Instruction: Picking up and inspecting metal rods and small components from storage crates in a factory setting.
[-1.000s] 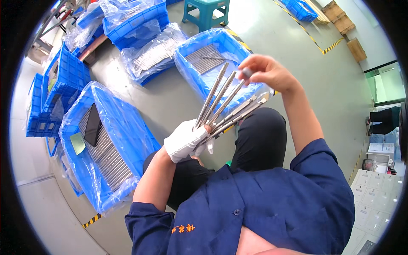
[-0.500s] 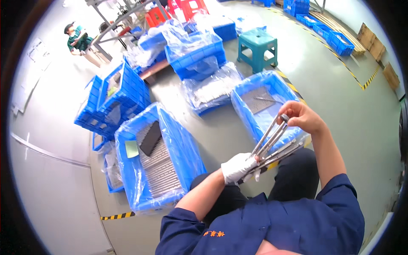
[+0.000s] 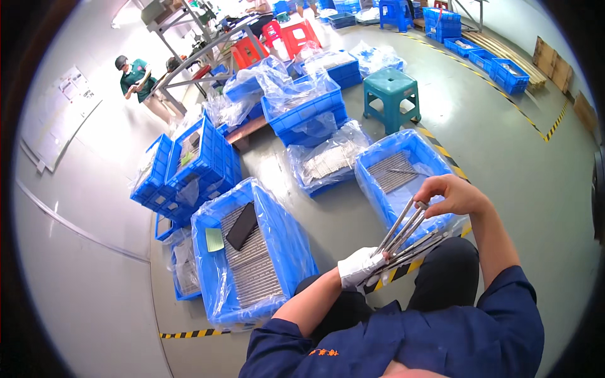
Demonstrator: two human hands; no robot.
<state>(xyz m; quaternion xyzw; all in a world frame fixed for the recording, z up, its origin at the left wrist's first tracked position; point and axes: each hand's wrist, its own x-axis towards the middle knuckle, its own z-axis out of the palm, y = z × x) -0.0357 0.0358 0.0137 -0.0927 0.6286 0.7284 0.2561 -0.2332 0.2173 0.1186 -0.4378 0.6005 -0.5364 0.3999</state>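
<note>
My left hand [image 3: 359, 267], in a white glove, is closed around a fanned bundle of thin metal rods [image 3: 403, 234], their free ends slanting up to the right. Bare, my right hand [image 3: 459, 195] pinches the upper end of a rod between thumb and fingers. Below and beyond it stands a blue crate [image 3: 364, 175] lined with clear plastic, with a layer of rods [image 3: 392, 171] inside. To the left, a larger lined blue crate [image 3: 296, 244] holds rows of similar rods [image 3: 255, 274]. On those rods lie a flat black phone-like object [image 3: 242, 228] and a pale green paper [image 3: 214, 240].
A green stool [image 3: 391, 94] stands beyond the right crate. Stacked blue crates [image 3: 208, 167] and a plastic-covered crate of rods [image 3: 331, 160] are farther off. Yellow-black tape [image 3: 192, 334] marks the floor. A person in green [image 3: 135, 79] stands far left by a metal frame.
The view has shifted, so the surroundings sit lower and farther right. My right hand stays at the rods' upper ends, its fingers slightly repositioned; my left hand keeps the bundle.
</note>
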